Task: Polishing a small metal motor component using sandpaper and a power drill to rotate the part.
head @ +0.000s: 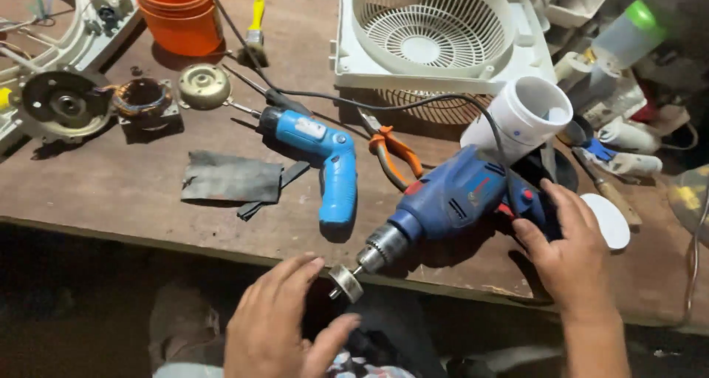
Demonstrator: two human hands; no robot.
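A dark blue corded power drill (452,199) lies on the wooden workbench (111,193), its chuck pointing over the front edge with a small round metal disc (346,283) on its tip. My right hand (572,256) wraps around the drill's handle. My left hand (284,322) hovers just below the bench edge, fingers spread, its fingertips close to the disc without clearly touching it. A light blue cordless screwdriver (329,156) lies to the left of the drill.
Orange-handled pliers (395,152), a white fan housing (436,34), a white pipe piece (521,119), an orange bucket (181,12), motor parts (140,101), a dark cloth (229,177) and bottles (628,38) crowd the bench. A black cord (354,104) crosses it.
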